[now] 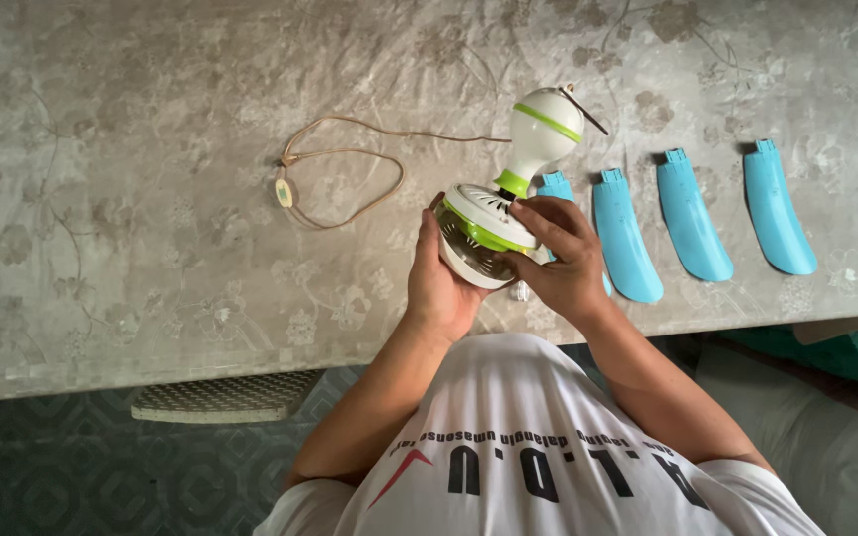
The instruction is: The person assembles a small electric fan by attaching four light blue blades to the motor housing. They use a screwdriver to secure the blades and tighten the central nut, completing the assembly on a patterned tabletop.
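Both hands are holding a white-and-green fan motor (503, 194) above the table (151, 199) edge. Left hand (441, 283) is cupping the round housing underneath, fingers wrapped on it; right hand (560, 260) is gripping its rim, fingers clamped. Beige cord (350, 169) is trailing left. Blue blades (687, 213) are lying just beside (one partly hidden).
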